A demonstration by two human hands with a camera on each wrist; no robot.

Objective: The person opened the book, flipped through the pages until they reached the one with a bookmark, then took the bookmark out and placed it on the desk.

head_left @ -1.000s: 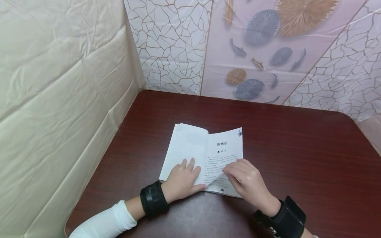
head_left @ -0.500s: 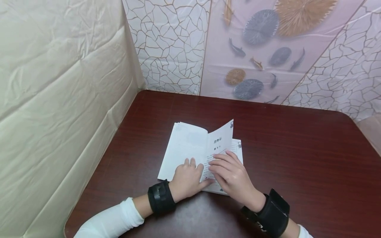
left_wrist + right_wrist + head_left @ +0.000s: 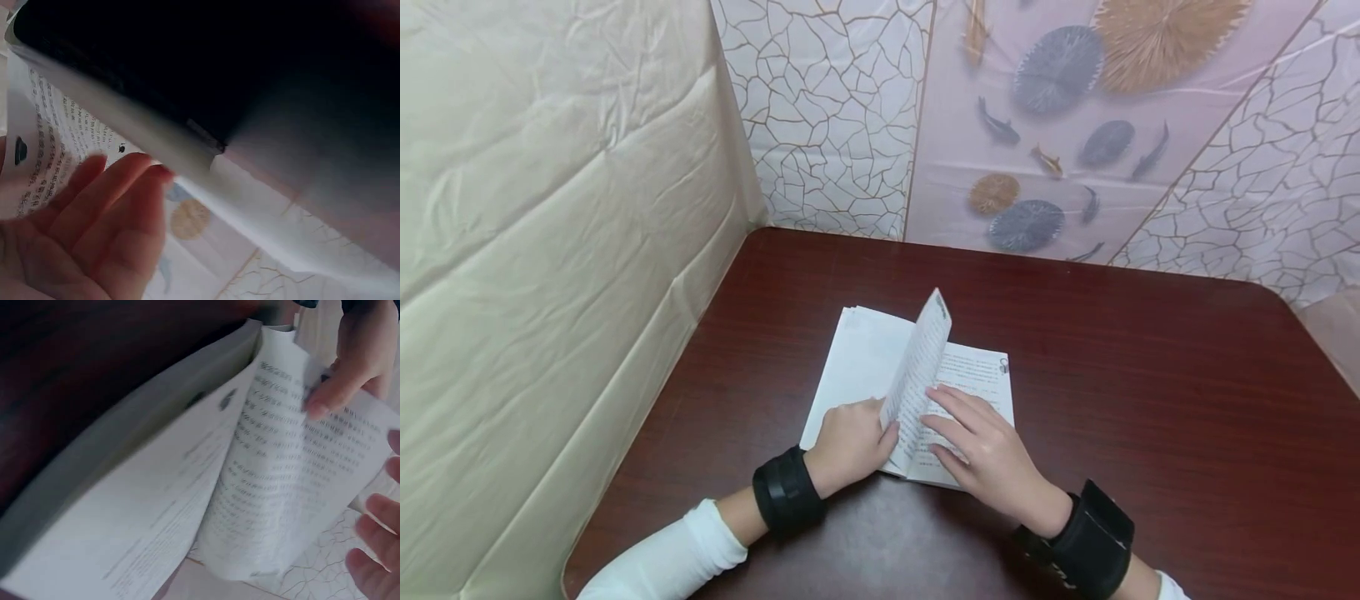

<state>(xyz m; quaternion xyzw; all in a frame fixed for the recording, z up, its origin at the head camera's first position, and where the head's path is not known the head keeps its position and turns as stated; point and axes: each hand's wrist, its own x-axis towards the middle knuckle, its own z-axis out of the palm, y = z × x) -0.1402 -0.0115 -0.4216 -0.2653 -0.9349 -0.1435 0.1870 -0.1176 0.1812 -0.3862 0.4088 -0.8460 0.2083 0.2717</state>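
Observation:
An open book [image 3: 874,346] lies on the table with one printed page [image 3: 922,358] standing up from its middle. My left hand [image 3: 852,446] pinches this raised page near its lower edge, the thumb on the printed side and the fingers hidden behind it. In the right wrist view the left thumb [image 3: 322,409] presses on the lines of text. My right hand [image 3: 988,450] is over the right-hand page, fingers spread and loosely bent, the fingertips close to the raised page. Whether they touch it I cannot tell. The left wrist view is dark and blurred in part.
The dark red-brown table [image 3: 1120,358] extends around the book. A pale cloth [image 3: 587,250] hangs along its left side, and a patterned sheet [image 3: 842,117] hangs behind its back edge. Black straps [image 3: 788,490] circle both wrists.
The page has swung up and leftward from the right side, uncovering another printed page. My right hand moved left with it, then its fingers spread; my left hand has taken hold of the page.

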